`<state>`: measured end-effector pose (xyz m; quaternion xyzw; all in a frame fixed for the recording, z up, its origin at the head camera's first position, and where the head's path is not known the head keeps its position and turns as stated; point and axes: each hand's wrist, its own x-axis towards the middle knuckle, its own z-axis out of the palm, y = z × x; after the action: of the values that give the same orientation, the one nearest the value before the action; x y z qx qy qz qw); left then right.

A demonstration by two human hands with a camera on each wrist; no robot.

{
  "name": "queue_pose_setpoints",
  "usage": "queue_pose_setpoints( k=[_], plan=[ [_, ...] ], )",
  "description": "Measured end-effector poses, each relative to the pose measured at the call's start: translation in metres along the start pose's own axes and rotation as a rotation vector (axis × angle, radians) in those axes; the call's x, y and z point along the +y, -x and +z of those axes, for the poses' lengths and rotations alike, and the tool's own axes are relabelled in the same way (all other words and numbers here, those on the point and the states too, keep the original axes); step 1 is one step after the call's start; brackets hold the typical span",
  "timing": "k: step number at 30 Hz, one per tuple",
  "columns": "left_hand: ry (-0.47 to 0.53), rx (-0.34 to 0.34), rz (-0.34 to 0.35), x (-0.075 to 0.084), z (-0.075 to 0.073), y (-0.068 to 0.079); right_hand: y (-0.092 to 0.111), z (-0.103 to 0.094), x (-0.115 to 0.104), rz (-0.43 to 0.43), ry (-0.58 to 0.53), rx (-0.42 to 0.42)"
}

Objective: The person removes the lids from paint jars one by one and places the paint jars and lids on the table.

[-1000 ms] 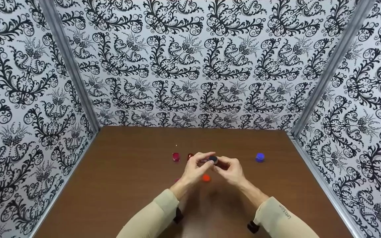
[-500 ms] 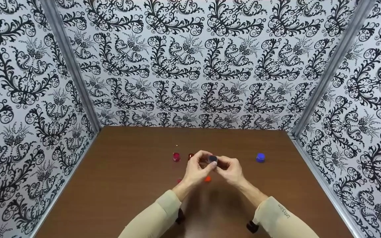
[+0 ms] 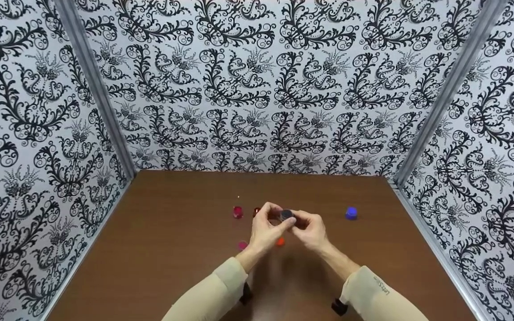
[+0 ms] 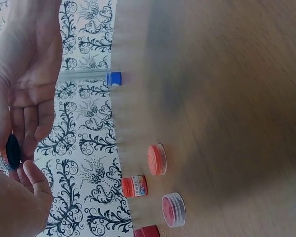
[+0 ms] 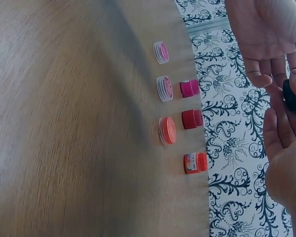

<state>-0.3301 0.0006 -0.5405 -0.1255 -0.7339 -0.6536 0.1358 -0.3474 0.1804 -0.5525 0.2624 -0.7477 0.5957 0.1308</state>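
Observation:
Both hands meet above the table around a small round jar with a black lid (image 3: 286,214). My left hand (image 3: 264,231) holds it from the left, its thumb against the jar's near side. From the right, my right hand (image 3: 312,231) pinches the same jar, with part of its fingers hidden behind it. A white printed label on the jar (image 4: 1,159) shows in the left wrist view. In the right wrist view only the black lid (image 5: 290,96) shows between the fingers.
On the brown table (image 3: 172,249) stand a magenta jar (image 5: 190,88), a red jar (image 5: 192,119) and an orange jar (image 5: 195,162). Shallow clear-rimmed discs in pink (image 5: 161,52), red (image 5: 165,89) and orange (image 5: 168,131) lie nearer. A blue jar (image 3: 351,213) stands right. Patterned walls enclose the table.
The left index finger has drawn back from over the black lid and bent, and the left forearm has shifted slightly right, uncovering more of a pink disc. The right hand has barely moved.

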Motion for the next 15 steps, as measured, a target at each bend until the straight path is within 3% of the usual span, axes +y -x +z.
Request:
queue_pose_setpoints(
  k=[3, 9, 15],
  plan=[
    [-0.005, -0.021, -0.003, -0.0017, 0.0001, 0.0010, 0.0017, -0.0010, 0.0010, -0.019, -0.012, -0.017],
    [0.014, -0.126, 0.013, -0.0052, -0.0043, 0.0029, 0.0052, -0.0037, 0.0021, -0.068, 0.008, -0.029],
    [-0.002, -0.189, 0.035, -0.0064, -0.0088, 0.0010, 0.0057, -0.0057, 0.0039, -0.068, 0.009, -0.030]
  ],
)
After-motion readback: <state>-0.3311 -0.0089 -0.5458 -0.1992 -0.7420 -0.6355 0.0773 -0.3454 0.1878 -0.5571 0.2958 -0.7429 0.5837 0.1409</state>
